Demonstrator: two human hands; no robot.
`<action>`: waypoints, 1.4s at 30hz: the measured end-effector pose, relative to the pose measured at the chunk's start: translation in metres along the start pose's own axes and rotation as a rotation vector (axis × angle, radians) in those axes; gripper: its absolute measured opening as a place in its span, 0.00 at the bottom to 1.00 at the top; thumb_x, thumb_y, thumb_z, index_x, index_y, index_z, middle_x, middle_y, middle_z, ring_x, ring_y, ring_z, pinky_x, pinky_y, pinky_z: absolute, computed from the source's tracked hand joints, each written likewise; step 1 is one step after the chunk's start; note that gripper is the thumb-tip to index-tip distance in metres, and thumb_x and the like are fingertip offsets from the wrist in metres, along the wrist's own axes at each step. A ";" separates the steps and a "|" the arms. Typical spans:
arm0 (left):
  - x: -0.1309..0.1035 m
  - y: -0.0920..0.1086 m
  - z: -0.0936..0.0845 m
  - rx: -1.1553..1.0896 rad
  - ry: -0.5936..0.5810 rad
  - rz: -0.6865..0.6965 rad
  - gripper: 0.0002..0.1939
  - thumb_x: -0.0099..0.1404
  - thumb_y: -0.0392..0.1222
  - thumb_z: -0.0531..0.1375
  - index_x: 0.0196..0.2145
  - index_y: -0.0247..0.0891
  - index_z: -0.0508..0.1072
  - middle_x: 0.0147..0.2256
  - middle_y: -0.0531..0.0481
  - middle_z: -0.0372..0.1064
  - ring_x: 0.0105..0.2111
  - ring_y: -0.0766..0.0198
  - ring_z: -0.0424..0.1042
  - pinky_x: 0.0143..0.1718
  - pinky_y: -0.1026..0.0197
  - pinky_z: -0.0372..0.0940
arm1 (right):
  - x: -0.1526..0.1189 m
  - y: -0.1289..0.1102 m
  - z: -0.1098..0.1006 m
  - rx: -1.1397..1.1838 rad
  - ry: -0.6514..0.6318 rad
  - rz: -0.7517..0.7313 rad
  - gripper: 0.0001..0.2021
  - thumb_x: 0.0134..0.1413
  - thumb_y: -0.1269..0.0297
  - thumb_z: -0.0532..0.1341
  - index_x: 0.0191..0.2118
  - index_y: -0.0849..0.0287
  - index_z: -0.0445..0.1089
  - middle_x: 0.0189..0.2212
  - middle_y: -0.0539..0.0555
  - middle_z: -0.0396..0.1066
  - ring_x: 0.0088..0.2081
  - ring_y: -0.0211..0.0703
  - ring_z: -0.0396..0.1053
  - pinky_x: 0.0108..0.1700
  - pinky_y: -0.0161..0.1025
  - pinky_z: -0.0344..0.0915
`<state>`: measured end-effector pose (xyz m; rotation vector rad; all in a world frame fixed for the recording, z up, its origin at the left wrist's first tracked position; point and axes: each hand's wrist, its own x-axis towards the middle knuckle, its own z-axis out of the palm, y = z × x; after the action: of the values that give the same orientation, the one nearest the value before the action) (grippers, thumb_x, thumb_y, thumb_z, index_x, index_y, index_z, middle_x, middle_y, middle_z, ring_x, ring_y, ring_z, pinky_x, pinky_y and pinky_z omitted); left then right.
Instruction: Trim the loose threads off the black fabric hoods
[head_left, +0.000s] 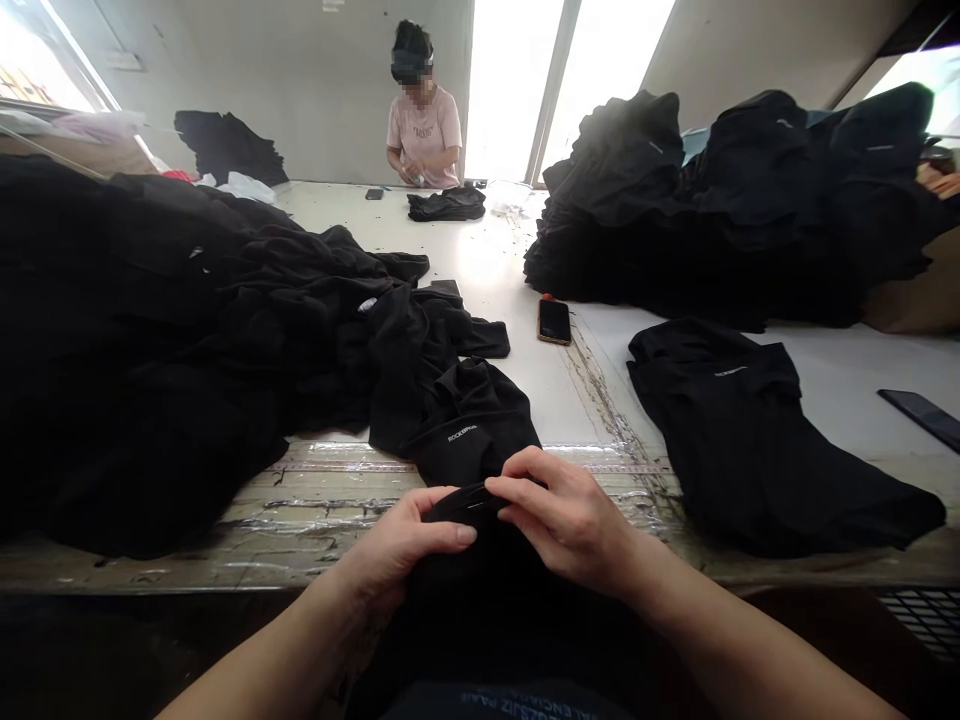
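A black garment (480, 450) with a small white print hangs over the table's front edge towards me. My left hand (412, 540) grips its folded edge, thumb on top and fingers underneath. On the right side of that edge, my right hand (559, 510) pinches the fabric between thumb and fingertips. The two hands are close together but apart, and a short pale mark shows on the cloth between them. The garment's lower part merges with the dark clothing below.
Loose black garments (150, 350) are heaped at left. A phone (555, 322) lies mid-table. At right are a flat black garment (735, 440), a tall black stack (720, 210) and a dark phone (921, 418). Across the table stands a person (424, 130) behind a small folded pile (447, 204).
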<state>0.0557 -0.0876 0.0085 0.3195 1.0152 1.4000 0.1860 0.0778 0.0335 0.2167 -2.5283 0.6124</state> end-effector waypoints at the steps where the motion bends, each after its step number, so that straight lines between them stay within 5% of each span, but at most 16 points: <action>1: 0.000 0.000 -0.001 0.005 -0.003 -0.003 0.15 0.51 0.36 0.68 0.38 0.33 0.75 0.29 0.47 0.71 0.27 0.66 0.69 0.29 0.66 0.61 | 0.001 0.000 0.000 0.008 -0.007 0.003 0.13 0.56 0.75 0.55 0.46 0.59 0.68 0.37 0.57 0.66 0.36 0.41 0.66 0.33 0.37 0.69; 21: -0.003 0.003 0.001 0.007 -0.016 -0.028 0.15 0.51 0.37 0.68 0.37 0.31 0.76 0.28 0.48 0.71 0.25 0.68 0.68 0.28 0.68 0.60 | 0.000 0.004 0.002 -0.084 -0.025 -0.111 0.12 0.56 0.77 0.56 0.45 0.60 0.68 0.35 0.56 0.67 0.35 0.41 0.66 0.33 0.37 0.67; 29: -0.002 0.005 0.002 0.060 0.162 0.073 0.14 0.51 0.39 0.69 0.36 0.32 0.77 0.29 0.48 0.72 0.26 0.68 0.69 0.29 0.67 0.62 | -0.001 0.009 -0.002 -0.004 0.008 -0.081 0.12 0.56 0.77 0.57 0.46 0.61 0.68 0.36 0.56 0.66 0.35 0.40 0.66 0.33 0.36 0.68; 42: 0.000 0.006 0.007 -0.016 0.101 0.032 0.16 0.49 0.35 0.69 0.38 0.32 0.78 0.29 0.47 0.73 0.26 0.67 0.70 0.30 0.66 0.63 | 0.006 0.000 0.000 -0.032 0.000 -0.080 0.13 0.56 0.77 0.57 0.47 0.63 0.68 0.36 0.57 0.66 0.36 0.41 0.66 0.34 0.36 0.67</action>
<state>0.0571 -0.0837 0.0168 0.2562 1.0851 1.4642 0.1811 0.0775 0.0367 0.3039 -2.5138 0.5401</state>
